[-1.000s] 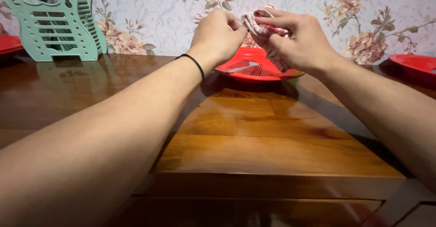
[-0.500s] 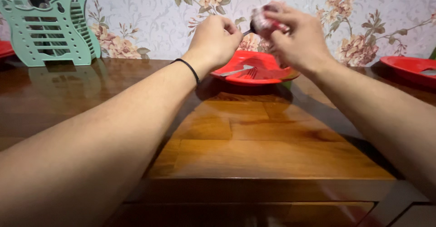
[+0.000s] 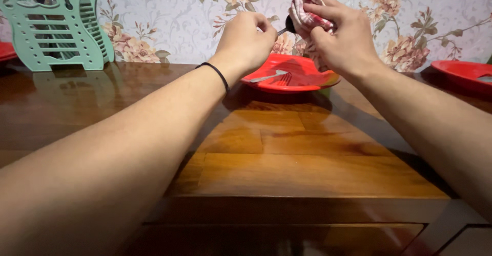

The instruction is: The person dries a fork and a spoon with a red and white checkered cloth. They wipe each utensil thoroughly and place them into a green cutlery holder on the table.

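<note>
My left hand (image 3: pixel 245 40) pinches the stiff, slippery utensil (image 3: pixel 282 30) handle (likely light); right hand (image 3: pixel 338 38) fingers clamp the soft cloth (image 3: pixel 306 16) round its head.

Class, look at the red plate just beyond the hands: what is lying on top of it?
On the red plate lie metal utensils; a handle and what look like fork tines show. The right hand and its checked cloth cover the plate's far right side.

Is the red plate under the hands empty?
No, a piece of metal cutlery lies on the red plate below the left hand.
</note>
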